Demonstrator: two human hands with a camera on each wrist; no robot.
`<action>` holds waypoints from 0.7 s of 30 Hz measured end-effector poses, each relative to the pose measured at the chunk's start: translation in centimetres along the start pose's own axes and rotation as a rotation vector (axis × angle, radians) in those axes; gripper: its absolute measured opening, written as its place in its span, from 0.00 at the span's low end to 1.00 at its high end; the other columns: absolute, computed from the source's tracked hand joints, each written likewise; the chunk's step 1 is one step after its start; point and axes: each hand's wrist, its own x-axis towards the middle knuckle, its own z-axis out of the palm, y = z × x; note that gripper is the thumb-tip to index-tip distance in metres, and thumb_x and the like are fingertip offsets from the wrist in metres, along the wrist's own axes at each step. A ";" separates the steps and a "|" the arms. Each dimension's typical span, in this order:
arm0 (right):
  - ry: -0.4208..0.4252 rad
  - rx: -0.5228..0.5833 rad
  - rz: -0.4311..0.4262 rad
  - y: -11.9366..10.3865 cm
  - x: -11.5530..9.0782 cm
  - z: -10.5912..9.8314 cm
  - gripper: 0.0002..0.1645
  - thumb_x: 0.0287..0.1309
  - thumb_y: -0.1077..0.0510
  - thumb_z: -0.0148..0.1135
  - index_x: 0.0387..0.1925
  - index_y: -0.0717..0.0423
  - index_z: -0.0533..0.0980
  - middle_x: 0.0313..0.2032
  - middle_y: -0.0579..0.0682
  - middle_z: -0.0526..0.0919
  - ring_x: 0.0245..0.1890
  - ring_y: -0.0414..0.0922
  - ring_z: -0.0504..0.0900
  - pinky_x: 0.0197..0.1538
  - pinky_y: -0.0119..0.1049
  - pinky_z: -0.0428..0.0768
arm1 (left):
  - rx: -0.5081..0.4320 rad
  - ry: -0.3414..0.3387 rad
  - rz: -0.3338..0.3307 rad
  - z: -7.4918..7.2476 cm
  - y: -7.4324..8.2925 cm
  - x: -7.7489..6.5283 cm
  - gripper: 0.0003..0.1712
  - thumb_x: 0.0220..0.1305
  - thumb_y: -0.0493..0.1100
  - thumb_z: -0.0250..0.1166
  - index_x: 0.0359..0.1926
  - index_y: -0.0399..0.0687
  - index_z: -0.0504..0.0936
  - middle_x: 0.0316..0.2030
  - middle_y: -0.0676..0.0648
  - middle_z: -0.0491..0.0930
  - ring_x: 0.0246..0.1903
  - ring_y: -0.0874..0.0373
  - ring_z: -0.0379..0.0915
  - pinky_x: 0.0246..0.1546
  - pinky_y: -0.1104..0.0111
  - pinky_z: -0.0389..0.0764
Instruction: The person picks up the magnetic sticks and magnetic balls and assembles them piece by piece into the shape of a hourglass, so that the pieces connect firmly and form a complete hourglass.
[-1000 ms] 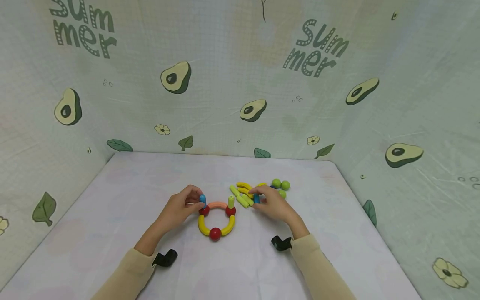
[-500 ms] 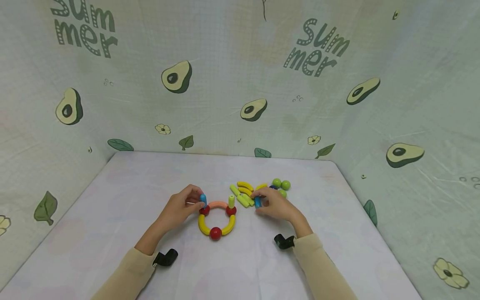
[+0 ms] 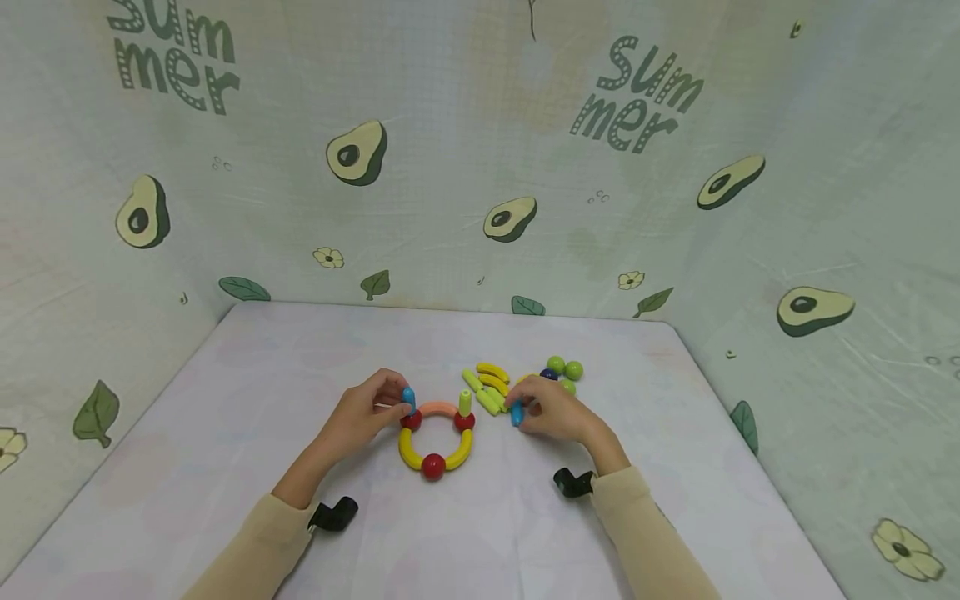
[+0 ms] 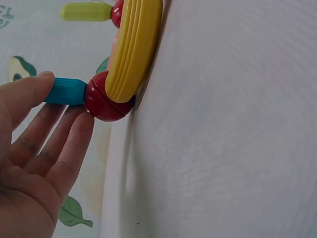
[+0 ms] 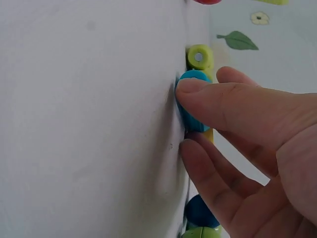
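Observation:
My left hand [image 3: 362, 423] pinches a blue rod [image 4: 68, 91] standing upright on the left red ball [image 4: 101, 99] of a ring. Two yellow curved bars [image 3: 408, 451], a pink curved bar [image 3: 437, 408] and red balls, one at the front [image 3: 432, 467], make up this ring, which lies on the table. On its right ball stands a light green rod [image 3: 465, 403]. To the right of the ring, my right hand [image 3: 561, 412] pinches a second blue rod [image 5: 194, 104] between thumb and fingers, low at the tabletop. Fingers partly cover both blue rods.
Behind and beside my right hand lie several light green rods [image 3: 487, 402] and yellow curved bars [image 3: 492, 371]. Green balls [image 3: 573, 370] and a dark blue ball [image 3: 549, 375] sit farther right. A patterned cloth [image 3: 450, 125] encloses the table's back and sides.
My right hand has shifted slightly right and toward me with its blue rod, away from the loose pieces. My left hand keeps its hold on the upright blue rod.

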 end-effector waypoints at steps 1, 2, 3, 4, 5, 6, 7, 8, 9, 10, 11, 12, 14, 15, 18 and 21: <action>-0.001 -0.005 -0.001 0.0 0.0 0.0 0.18 0.61 0.67 0.76 0.51 0.50 0.85 0.55 0.47 0.82 0.51 0.48 0.80 0.58 0.47 0.84 | 0.000 -0.001 -0.002 0.0 0.0 0.0 0.16 0.71 0.41 0.73 0.54 0.54 0.77 0.48 0.52 0.84 0.50 0.55 0.84 0.51 0.65 0.87; -0.002 -0.011 -0.004 0.0 0.0 0.0 0.18 0.61 0.66 0.76 0.51 0.50 0.86 0.55 0.46 0.82 0.51 0.48 0.80 0.58 0.47 0.84 | -0.001 0.000 -0.005 0.1 0.0 0.0 0.16 0.71 0.41 0.73 0.54 0.54 0.77 0.48 0.52 0.85 0.50 0.54 0.84 0.51 0.65 0.87; -0.003 -0.018 -0.005 0.1 0.0 0.0 0.17 0.61 0.66 0.76 0.50 0.50 0.86 0.55 0.46 0.82 0.51 0.48 0.80 0.58 0.46 0.83 | -0.004 0.001 -0.009 0.1 0.0 0.0 0.16 0.71 0.41 0.73 0.53 0.55 0.77 0.48 0.52 0.85 0.50 0.54 0.84 0.51 0.65 0.87; -0.004 -0.027 -0.010 0.1 0.0 0.0 0.17 0.61 0.66 0.77 0.50 0.50 0.86 0.54 0.46 0.82 0.51 0.48 0.80 0.58 0.46 0.83 | -0.005 0.001 -0.011 0.1 0.0 0.1 0.16 0.71 0.41 0.73 0.53 0.55 0.77 0.47 0.52 0.85 0.50 0.54 0.84 0.51 0.65 0.87; -0.005 -0.035 -0.014 0.1 0.1 -0.1 0.17 0.61 0.65 0.77 0.50 0.50 0.86 0.54 0.46 0.82 0.51 0.48 0.80 0.58 0.46 0.83 | -0.003 0.001 -0.012 0.1 0.0 0.1 0.16 0.71 0.40 0.72 0.53 0.56 0.77 0.47 0.52 0.85 0.50 0.54 0.84 0.51 0.65 0.87; -0.008 -0.044 -0.016 0.1 0.1 -0.1 0.16 0.61 0.64 0.77 0.50 0.50 0.86 0.53 0.45 0.81 0.50 0.48 0.80 0.58 0.45 0.83 | -0.002 0.001 -0.012 0.1 0.0 0.1 0.16 0.71 0.40 0.72 0.54 0.56 0.77 0.47 0.52 0.85 0.50 0.55 0.84 0.51 0.65 0.87; -0.011 -0.050 -0.021 0.1 0.2 -0.1 0.16 0.61 0.64 0.77 0.49 0.50 0.86 0.53 0.45 0.81 0.50 0.47 0.80 0.58 0.45 0.83 | 0.000 0.002 -0.012 0.1 0.0 0.1 0.16 0.71 0.40 0.73 0.53 0.56 0.77 0.47 0.52 0.85 0.50 0.55 0.85 0.51 0.65 0.87; -0.015 -0.056 -0.024 0.2 0.2 -0.2 0.15 0.61 0.63 0.78 0.49 0.50 0.86 0.53 0.45 0.81 0.50 0.47 0.80 0.59 0.45 0.83 | 0.001 0.003 -0.014 0.0 0.1 0.1 0.16 0.71 0.40 0.73 0.53 0.57 0.77 0.47 0.53 0.85 0.49 0.55 0.85 0.51 0.65 0.87; -0.019 -0.059 -0.027 0.2 0.3 -0.2 0.15 0.61 0.63 0.78 0.49 0.50 0.86 0.53 0.45 0.81 0.50 0.47 0.80 0.59 0.45 0.83 | 0.003 0.002 -0.012 0.0 0.0 0.1 0.16 0.71 0.40 0.73 0.53 0.57 0.77 0.47 0.53 0.85 0.49 0.55 0.85 0.51 0.65 0.87; -0.023 -0.063 -0.031 0.2 0.3 -0.2 0.14 0.61 0.62 0.78 0.48 0.50 0.86 0.52 0.46 0.81 0.50 0.47 0.80 0.59 0.45 0.83 | 0.005 0.002 -0.009 0.0 0.1 0.1 0.16 0.71 0.40 0.73 0.53 0.57 0.77 0.47 0.53 0.85 0.49 0.55 0.85 0.51 0.65 0.87; -0.029 -0.064 -0.031 0.2 0.4 -0.3 0.14 0.61 0.61 0.78 0.48 0.50 0.86 0.52 0.45 0.81 0.50 0.47 0.80 0.59 0.44 0.83 | 0.005 0.002 -0.006 0.0 0.1 0.1 0.16 0.71 0.40 0.73 0.53 0.57 0.77 0.47 0.53 0.85 0.49 0.55 0.85 0.51 0.65 0.87; -0.033 -0.066 -0.033 0.2 0.5 -0.3 0.13 0.62 0.60 0.78 0.48 0.50 0.86 0.52 0.45 0.81 0.50 0.47 0.80 0.59 0.44 0.83 | 0.003 0.002 -0.002 -0.1 0.1 0.1 0.16 0.71 0.40 0.73 0.53 0.57 0.77 0.47 0.53 0.85 0.49 0.55 0.85 0.50 0.65 0.87; -0.042 -0.070 -0.038 0.2 0.6 -0.3 0.12 0.62 0.59 0.78 0.47 0.50 0.86 0.52 0.46 0.81 0.51 0.47 0.81 0.60 0.44 0.83 | 0.002 0.002 0.006 -0.1 0.1 0.1 0.17 0.70 0.40 0.73 0.53 0.56 0.77 0.47 0.52 0.85 0.49 0.54 0.85 0.50 0.65 0.87; -0.047 -0.072 -0.038 0.2 0.7 -0.4 0.12 0.62 0.59 0.78 0.46 0.50 0.86 0.51 0.46 0.81 0.50 0.47 0.80 0.60 0.44 0.83 | 0.003 0.002 0.009 -0.1 0.1 0.1 0.17 0.70 0.40 0.73 0.53 0.56 0.77 0.47 0.52 0.85 0.49 0.54 0.85 0.50 0.65 0.87; -0.062 -0.100 -0.035 0.2 0.9 -0.5 0.12 0.62 0.56 0.78 0.47 0.50 0.87 0.49 0.44 0.83 0.49 0.44 0.81 0.58 0.43 0.83 | 0.003 0.000 0.011 -0.1 0.0 0.1 0.16 0.70 0.40 0.73 0.53 0.55 0.77 0.47 0.51 0.84 0.49 0.54 0.85 0.50 0.65 0.87; -0.073 -0.136 -0.033 0.2 0.9 -0.6 0.13 0.63 0.56 0.78 0.48 0.51 0.88 0.46 0.42 0.85 0.47 0.42 0.81 0.57 0.42 0.83 | 0.006 -0.002 0.003 -0.1 0.0 0.2 0.16 0.70 0.40 0.73 0.53 0.54 0.77 0.47 0.52 0.84 0.49 0.55 0.85 0.51 0.64 0.87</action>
